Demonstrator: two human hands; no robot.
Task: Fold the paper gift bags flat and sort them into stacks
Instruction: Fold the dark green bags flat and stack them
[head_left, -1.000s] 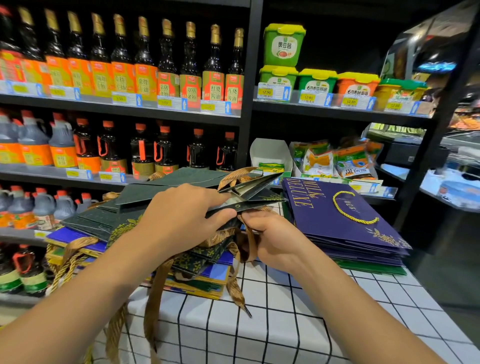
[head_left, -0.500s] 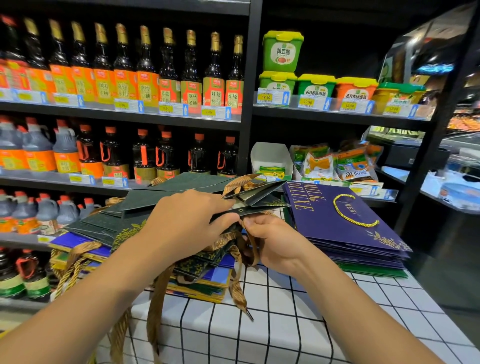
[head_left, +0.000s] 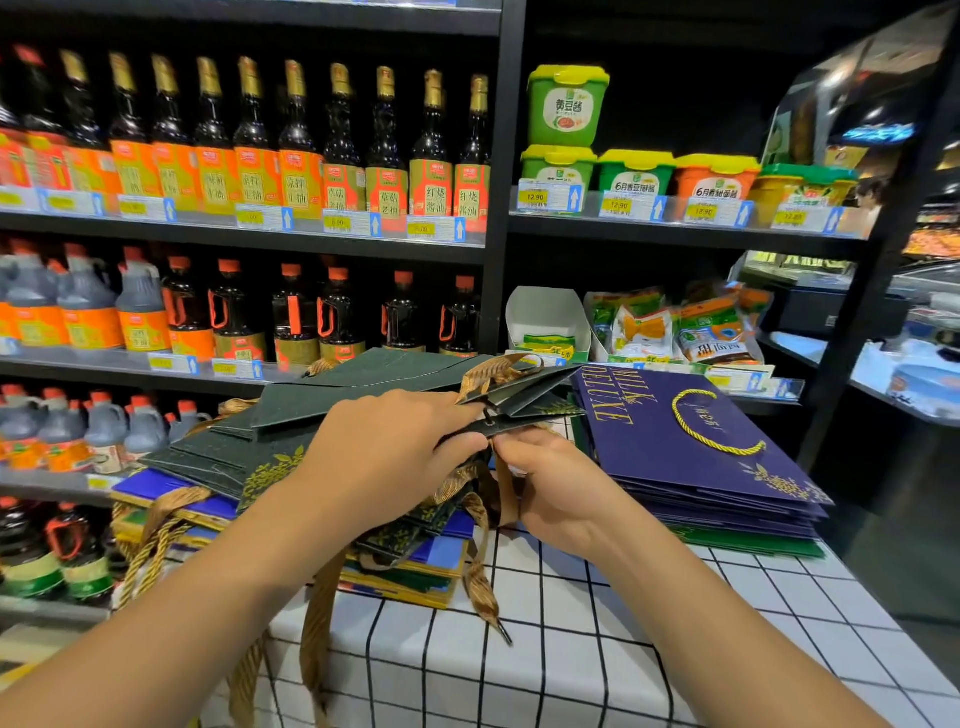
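A dark green paper gift bag (head_left: 363, 389) with gold ribbon handles lies nearly flat on top of a messy pile of green and blue bags (head_left: 218, 462). My left hand (head_left: 384, 457) grips its open top edge from above. Just right of it, my right hand (head_left: 550, 483) pinches the same edge and a gold ribbon (head_left: 480, 561) from below. The bag's mouth (head_left: 524, 400) gapes slightly, pointing right. On the right sits a neat stack of flat purple bags (head_left: 691, 441) with a yellow cord handle, over some green bags.
The bags rest on a table with a white, black-gridded cloth (head_left: 571, 649). Store shelves (head_left: 260, 234) with sauce bottles and green tubs (head_left: 566, 109) stand right behind. Ribbon handles (head_left: 156, 545) hang off the table's left edge. An aisle opens on the right.
Both hands have kept their hold on the green bag's top edge; they shifted only slightly, and the bag's mouth looks pressed a little flatter.
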